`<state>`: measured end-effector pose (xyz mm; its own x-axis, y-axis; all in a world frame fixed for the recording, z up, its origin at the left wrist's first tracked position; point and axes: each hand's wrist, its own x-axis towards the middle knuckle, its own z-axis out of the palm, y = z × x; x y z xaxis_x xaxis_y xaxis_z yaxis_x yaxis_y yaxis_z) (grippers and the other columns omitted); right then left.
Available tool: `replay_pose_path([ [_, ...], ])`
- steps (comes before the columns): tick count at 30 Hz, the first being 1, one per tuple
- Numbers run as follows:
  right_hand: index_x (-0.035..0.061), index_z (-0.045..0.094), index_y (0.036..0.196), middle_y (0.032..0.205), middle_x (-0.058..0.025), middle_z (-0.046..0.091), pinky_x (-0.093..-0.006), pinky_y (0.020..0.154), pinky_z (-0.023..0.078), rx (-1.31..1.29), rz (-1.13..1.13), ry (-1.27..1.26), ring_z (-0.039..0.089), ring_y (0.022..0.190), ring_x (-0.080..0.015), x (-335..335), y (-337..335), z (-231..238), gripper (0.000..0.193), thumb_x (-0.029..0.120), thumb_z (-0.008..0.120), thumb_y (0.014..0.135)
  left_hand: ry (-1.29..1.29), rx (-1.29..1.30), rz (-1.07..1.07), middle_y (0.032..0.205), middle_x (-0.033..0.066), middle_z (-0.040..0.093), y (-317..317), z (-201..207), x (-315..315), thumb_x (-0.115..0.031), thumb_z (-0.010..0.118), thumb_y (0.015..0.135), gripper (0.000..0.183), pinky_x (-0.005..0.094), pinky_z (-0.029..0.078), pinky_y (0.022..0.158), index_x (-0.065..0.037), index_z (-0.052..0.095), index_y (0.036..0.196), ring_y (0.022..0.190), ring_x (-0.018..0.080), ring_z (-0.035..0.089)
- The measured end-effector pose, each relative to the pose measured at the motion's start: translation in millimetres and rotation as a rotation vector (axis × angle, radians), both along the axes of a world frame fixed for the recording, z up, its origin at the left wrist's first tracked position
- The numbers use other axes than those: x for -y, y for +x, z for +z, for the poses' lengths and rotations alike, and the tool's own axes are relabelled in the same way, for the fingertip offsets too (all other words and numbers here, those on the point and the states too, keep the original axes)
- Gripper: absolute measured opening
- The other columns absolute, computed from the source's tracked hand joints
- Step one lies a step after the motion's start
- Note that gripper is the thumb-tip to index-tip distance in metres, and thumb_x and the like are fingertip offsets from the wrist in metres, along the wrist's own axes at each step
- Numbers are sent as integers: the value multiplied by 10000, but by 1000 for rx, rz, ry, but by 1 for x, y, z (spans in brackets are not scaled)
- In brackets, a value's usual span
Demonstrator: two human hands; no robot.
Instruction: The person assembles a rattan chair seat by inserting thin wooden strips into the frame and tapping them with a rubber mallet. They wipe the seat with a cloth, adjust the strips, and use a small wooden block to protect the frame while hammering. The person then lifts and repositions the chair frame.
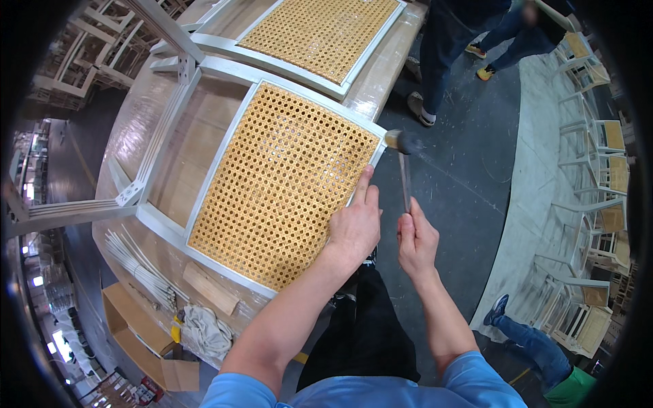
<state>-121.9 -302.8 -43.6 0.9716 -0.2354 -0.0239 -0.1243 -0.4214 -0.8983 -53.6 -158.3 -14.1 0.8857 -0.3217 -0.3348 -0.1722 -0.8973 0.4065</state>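
Observation:
A chair frame of pale whitewashed wood (163,217) lies on the table. Its woven cane panel (286,183), honey-coloured and full of small holes, is bordered by white strips. My left hand (356,228) rests on the panel's right edge, fingers stretched out along the border and its thumb hidden. Closed round a handle, my right hand (417,238) holds a mallet (406,178) upright beyond the table edge. The mallet's dark head, slightly blurred, has a yellowish face that meets or nearly meets the panel's far right corner; I cannot tell which.
Another cane-panelled frame (316,41) lies just behind. White strips (139,268), a wood block (209,287), a pale cloth (204,330) and a cardboard box (132,326) sit at the lower left. People stand at upper right; another person (537,347) is lower right, near a row of chairs (612,173).

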Motion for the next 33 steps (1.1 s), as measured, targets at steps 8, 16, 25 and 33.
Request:
replay_pose_path([
  [8,-38,610,1370,921,-187,697,-348,711,548,119,54,-90,709,773,-257,1,3,-6,358,55,585,1026,13,-11,-1,1715,165,197,0,-4,-2,-248,648,977,473,520,600,654,22,477,1326,836,411,750],
  [16,-22,599,1391,946,-211,708,-363,717,552,36,8,-130,722,795,-284,11,22,-5,372,73,580,1032,41,-20,-24,1719,161,186,1,-1,-1,-243,658,969,471,502,604,628,16,478,1319,809,402,752],
  [25,-11,606,1392,972,-217,721,-355,761,564,-38,-37,-86,748,856,-270,5,18,1,374,79,586,1030,43,10,-17,1712,161,209,1,-3,-1,-239,674,954,461,500,604,626,11,490,1295,785,398,752],
  [33,-37,598,1388,936,-215,717,-349,750,561,53,-63,-85,745,828,-257,-1,15,1,381,81,594,1026,22,9,-27,1709,167,217,0,-3,0,-238,673,956,487,511,602,637,13,479,1326,797,401,752],
])
